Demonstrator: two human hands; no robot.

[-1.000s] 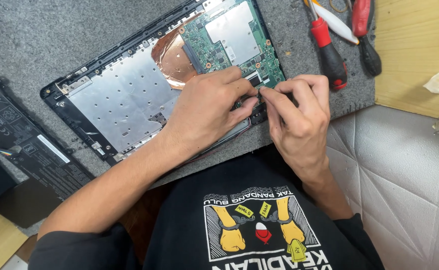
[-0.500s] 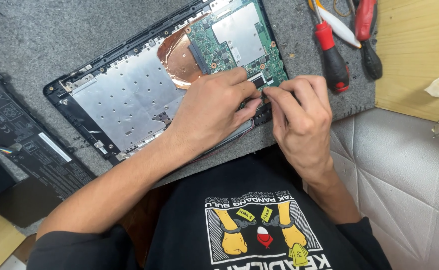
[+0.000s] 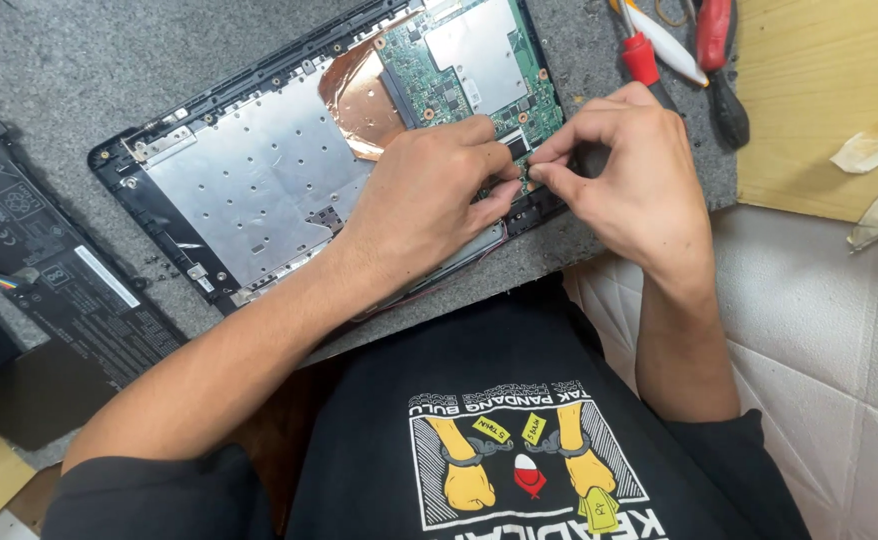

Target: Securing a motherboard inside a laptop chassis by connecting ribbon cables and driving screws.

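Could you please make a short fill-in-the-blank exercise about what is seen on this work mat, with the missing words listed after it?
1. Both hands, left hand and right hand, meet over the ___ circuit board.
2. The opened laptop lies on a ___ mat.
3. The screwdrivers beside the right hand have ___ handles.
4. The black battery lies to the ___ of the laptop.

Missing words: green; grey; red; left

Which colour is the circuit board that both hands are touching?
Green, with a silver shield; the circuit board shows best in the head view.

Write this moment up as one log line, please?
left hand: on green circuit board | right hand: pinching at board edge | opened laptop on grey mat
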